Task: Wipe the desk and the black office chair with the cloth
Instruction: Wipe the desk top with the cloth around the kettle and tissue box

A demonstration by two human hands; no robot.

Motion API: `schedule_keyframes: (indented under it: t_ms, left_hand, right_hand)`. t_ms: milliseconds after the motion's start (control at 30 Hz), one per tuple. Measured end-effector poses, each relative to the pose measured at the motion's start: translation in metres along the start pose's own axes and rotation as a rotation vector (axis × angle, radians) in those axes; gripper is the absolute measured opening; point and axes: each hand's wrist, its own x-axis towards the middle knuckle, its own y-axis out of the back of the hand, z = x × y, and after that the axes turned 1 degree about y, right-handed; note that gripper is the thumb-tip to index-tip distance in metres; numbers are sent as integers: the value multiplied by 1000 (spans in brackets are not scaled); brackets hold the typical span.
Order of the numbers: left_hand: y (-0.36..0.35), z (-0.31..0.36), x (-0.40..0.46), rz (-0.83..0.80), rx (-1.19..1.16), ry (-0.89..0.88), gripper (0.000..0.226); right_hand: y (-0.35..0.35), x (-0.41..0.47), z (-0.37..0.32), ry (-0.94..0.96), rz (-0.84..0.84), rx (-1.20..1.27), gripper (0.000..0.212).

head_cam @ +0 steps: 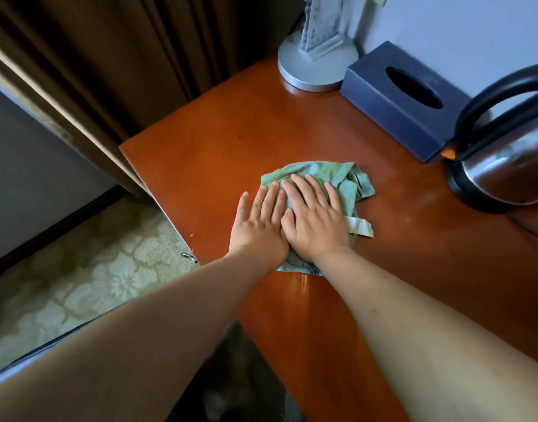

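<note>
Here both hands, left hand (259,220) and right hand (314,219), press flat with straight fingers on the cloth (354,185), mid-frame on the desk (206,159).

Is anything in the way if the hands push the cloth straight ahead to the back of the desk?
Straight ahead of the cloth the desk is bare up to the lamp base. The tissue box and kettle stand off to the right.

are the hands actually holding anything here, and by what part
Nothing is gripped. Both the left hand and right hand lie flat, fingers straight, pressing the middle of the green cloth onto the desk.
</note>
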Motion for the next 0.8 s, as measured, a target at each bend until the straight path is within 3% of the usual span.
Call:
schedule_keyframes:
  t_ms: [533,800]
  left_hand:
    - [53,-17,112,-5,-81,147,68]
    - [54,-20,116,-20,-116,139,67]
  right_hand:
    - [0,143,37,160,-18,18,60]
    - [1,150,35,180,-48,-5,59]
